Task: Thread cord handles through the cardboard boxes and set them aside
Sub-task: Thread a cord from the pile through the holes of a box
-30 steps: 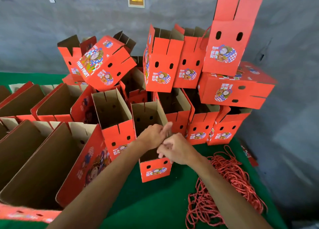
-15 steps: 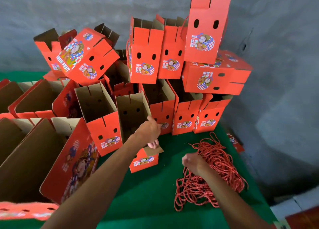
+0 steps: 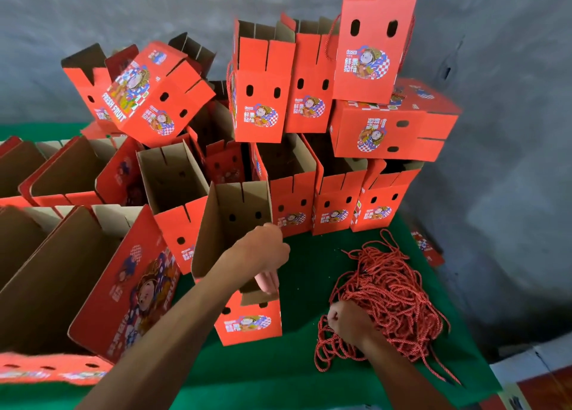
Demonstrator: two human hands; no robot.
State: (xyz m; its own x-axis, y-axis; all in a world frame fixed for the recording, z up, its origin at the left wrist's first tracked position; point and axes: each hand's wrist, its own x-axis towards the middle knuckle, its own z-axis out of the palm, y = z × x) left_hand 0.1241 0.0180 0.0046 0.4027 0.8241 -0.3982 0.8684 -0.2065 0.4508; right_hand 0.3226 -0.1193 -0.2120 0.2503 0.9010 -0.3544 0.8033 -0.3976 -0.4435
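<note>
The left hand (image 3: 263, 255) is closed over the right edge of an open red box (image 3: 247, 320) at the middle of the frame; its fingers (image 3: 267, 281) reach down inside the opening and press on a folded brown flap. The right hand (image 3: 348, 321), at the lower right, is clenched into the near edge of a pile of red cords (image 3: 390, 292), with strands running under the fist. The two hands are well apart, with bare green cloth (image 3: 303, 270) between them.

The held box stands upright on the cloth, its top open and the brown inside wall showing two dark holes. Its red front, low in the frame, has a cartoon print and two holes near the top edge. The left forearm crosses in front of its left corner and hides it.

Just behind it, a row of similar open boxes (image 3: 332, 205) stands against a higher stack (image 3: 376, 53) that reaches the upper middle of the frame; some of these lie on their side, and thin red cords hang at a few of them. At the left of the frame, larger open boxes (image 3: 93, 286) lie tilted, with brown insides turned to the camera. A grey wall (image 3: 495, 131) closes the right side and the top.
</note>
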